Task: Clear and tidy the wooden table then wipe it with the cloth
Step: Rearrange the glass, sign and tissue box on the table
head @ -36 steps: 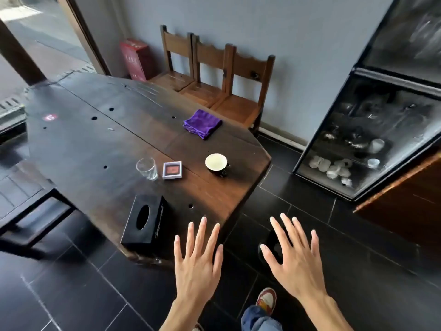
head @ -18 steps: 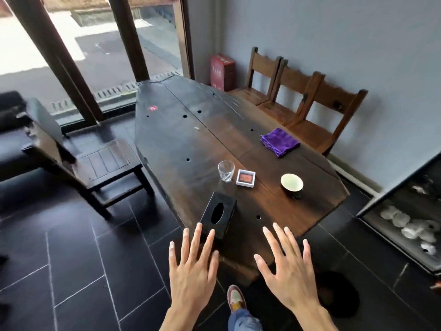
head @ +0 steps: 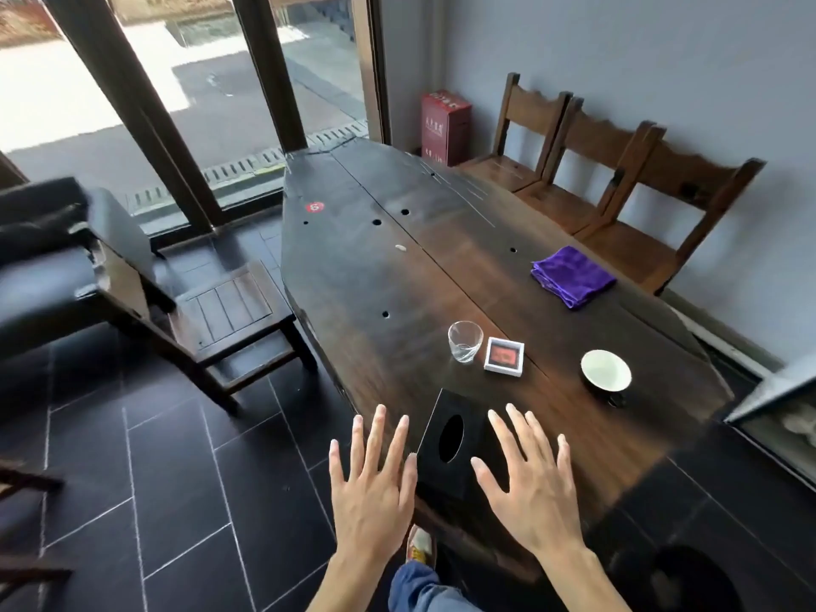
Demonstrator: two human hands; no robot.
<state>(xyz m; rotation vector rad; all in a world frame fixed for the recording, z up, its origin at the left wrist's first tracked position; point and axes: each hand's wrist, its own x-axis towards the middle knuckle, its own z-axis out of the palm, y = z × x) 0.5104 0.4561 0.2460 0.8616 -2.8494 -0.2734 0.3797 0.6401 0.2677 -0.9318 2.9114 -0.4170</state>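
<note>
At the near end of the wooden worktop stands a black tissue box. The left hand and right hand hover on either side of it, each grip spread wide and empty. Beyond the box sit a glass, a small card box and a cup; farther beyond, to its right, lies the folded purple cloth.

Bare forearms, no sleeves — blue jeans and a white, red-and-yellow patterned shoe.

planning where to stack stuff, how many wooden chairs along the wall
3, side by side against the grey wall right of the table: far chair, middle chair, near chair. None looks hidden.
</note>
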